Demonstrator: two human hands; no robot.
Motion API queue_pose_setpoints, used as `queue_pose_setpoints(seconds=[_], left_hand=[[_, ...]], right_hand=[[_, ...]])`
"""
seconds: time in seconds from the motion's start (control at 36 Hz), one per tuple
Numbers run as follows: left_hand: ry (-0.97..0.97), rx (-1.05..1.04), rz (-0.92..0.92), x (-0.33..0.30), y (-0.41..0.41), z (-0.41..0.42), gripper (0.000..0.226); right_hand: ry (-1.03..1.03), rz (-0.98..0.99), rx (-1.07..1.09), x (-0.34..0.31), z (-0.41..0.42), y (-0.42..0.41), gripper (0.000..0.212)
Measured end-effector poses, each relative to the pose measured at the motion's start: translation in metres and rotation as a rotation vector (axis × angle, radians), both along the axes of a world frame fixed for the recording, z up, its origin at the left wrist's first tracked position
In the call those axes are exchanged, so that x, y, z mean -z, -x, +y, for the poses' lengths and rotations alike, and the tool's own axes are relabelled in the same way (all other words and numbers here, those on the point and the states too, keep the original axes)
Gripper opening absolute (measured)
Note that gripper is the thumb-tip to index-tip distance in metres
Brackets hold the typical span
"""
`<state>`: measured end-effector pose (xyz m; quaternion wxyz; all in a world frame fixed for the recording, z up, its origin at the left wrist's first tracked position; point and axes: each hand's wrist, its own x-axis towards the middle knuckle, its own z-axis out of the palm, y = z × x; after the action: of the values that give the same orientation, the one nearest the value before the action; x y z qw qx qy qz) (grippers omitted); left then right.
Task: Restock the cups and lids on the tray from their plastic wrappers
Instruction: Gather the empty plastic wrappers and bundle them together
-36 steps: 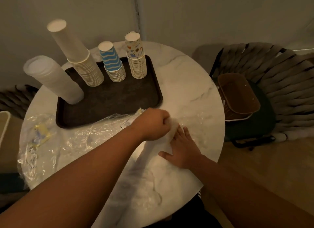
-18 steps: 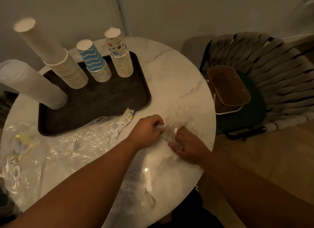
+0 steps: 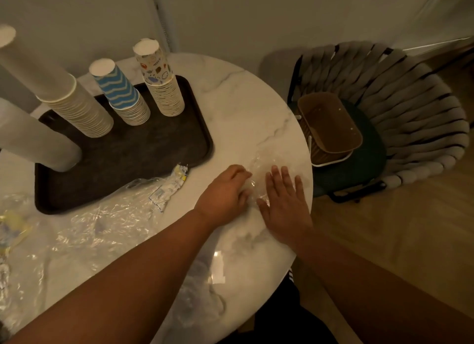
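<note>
Flattened now, right hand (image 3: 284, 205) presses wrapper (image 3: 259, 169); left hand (image 3: 225, 192) pinches it.

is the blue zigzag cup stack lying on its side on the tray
No, the blue zigzag cup stack stands upright on the tray, between two other stacks.

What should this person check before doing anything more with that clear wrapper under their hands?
1. Right hand lies flat on the clear wrapper: ok.
2. Left hand pinches the wrapper: ok.
3. Wrapper is empty: cannot tell.
4. Three cup stacks, including the blue zigzag stack, stand on the tray: ok.
5. Other loose wrappers cleared from the table: not ok.
</note>
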<state>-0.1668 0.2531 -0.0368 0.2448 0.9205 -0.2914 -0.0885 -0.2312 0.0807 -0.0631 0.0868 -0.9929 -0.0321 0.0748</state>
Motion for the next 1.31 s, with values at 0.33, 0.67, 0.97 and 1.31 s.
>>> queue_pose_setpoints(seconds=[0.33, 0.67, 0.97, 1.31], left_hand=[[-0.388, 0.41, -0.212, 0.022, -0.013, -0.004, 0.052], [-0.076, 0.087, 0.239, -0.017, -0.03, -0.013, 0.026], [-0.073, 0.327, -0.287, 0.02, -0.016, -0.01, 0.032], [-0.605, 0.31, -0.119, 0.028, -0.021, 0.011, 0.065]], right_hand=[[-0.068, 0.133, -0.104, 0.009, -0.016, -0.007, 0.088], [-0.449, -0.096, 0.12, -0.021, -0.022, -0.01, 0.037], [-0.47, -0.058, 0.408, -0.009, -0.021, -0.04, 0.022], [0.083, 0.192, -0.032, 0.007, -0.034, -0.015, 0.101]])
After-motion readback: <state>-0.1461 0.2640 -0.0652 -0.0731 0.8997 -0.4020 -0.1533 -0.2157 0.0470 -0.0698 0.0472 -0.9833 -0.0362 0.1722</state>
